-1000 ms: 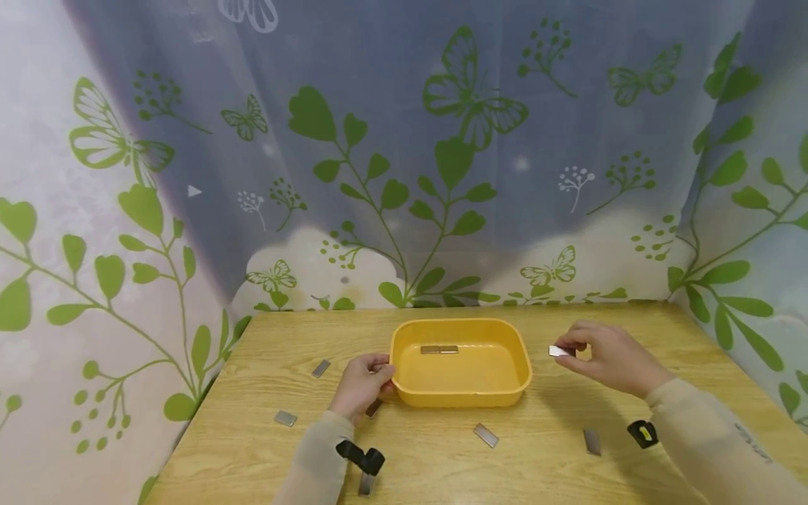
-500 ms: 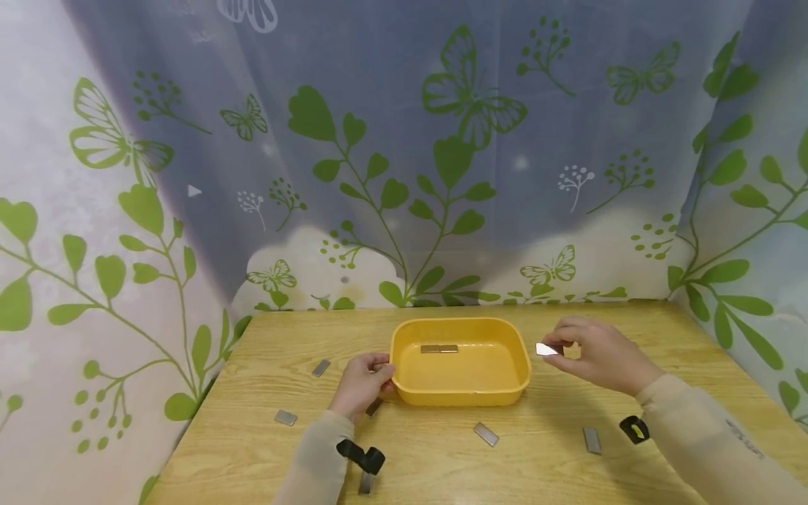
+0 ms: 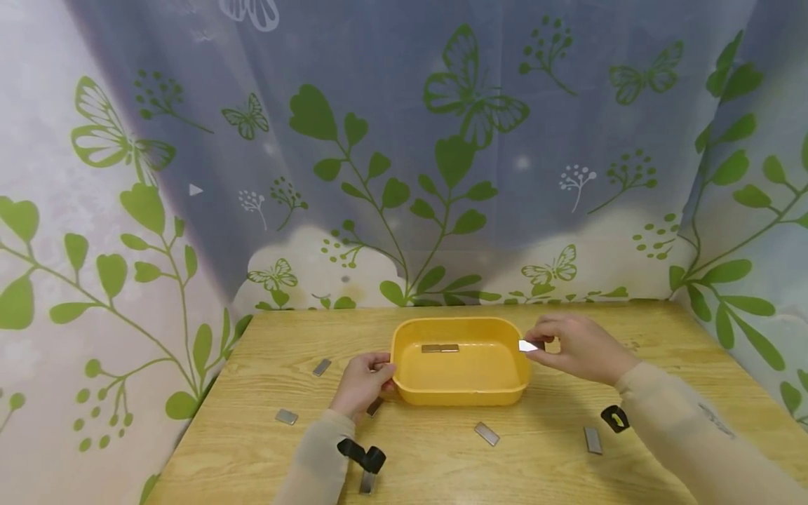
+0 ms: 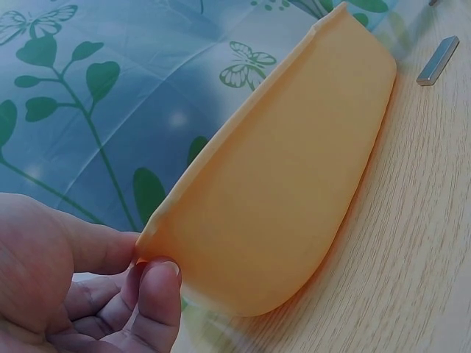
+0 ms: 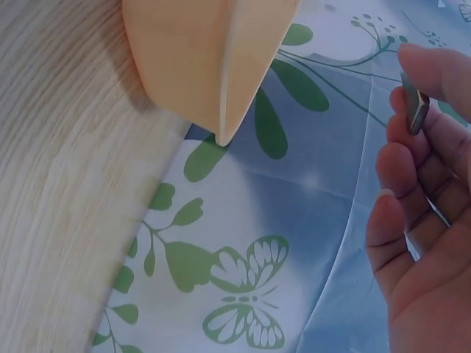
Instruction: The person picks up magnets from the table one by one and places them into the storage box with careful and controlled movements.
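Carrying a metal bar [image 3: 527, 345] pinched in the right hand [image 3: 577, 347] over the yellow tray [image 3: 404, 335], whose rim the left hand [image 3: 362, 384] grips; release inside probably follows.

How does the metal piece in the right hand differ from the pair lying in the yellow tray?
The metal piece is pinched in the right hand and held in the air at the tray's right rim; the pair lies flat on the yellow tray floor near its far wall. The held piece is single and glints bright; the pair sits end to end and looks dull. All are small flat grey rectangles.
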A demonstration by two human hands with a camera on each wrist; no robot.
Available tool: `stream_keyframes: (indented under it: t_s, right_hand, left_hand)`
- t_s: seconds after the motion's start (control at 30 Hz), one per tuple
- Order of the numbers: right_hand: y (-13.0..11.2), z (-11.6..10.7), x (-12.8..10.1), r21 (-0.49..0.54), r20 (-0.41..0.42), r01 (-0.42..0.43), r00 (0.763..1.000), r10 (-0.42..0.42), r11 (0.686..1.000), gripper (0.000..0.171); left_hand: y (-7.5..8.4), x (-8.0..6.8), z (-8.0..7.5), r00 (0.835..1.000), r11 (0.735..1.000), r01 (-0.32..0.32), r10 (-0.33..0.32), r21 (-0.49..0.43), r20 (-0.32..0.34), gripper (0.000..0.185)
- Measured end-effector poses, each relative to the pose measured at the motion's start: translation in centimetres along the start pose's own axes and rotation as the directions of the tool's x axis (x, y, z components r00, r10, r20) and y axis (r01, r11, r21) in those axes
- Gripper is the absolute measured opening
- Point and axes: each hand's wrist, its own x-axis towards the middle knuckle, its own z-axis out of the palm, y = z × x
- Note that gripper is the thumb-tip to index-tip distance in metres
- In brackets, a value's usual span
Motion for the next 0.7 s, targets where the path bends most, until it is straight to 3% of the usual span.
stream_keyframes:
  t_s: [0.5,0.7]
  right_hand:
    - [-0.5,1.6,3.1,0.068,0.118,0.001,0.993,-0.009,0.998,0.008]
    - [-0.6,1.9,4.2,0.049,0.15,-0.001,0.989,-0.006,0.999,0.008]
  left_hand:
    - [0.1,0.0,0.0,1.0,1.0,0.005,-0.005,0.01,-0.004,0.032]
    - [0.1,-0.1,-0.1,1.0,1.0,0.003,-0.003,0.015,0.001,0.032]
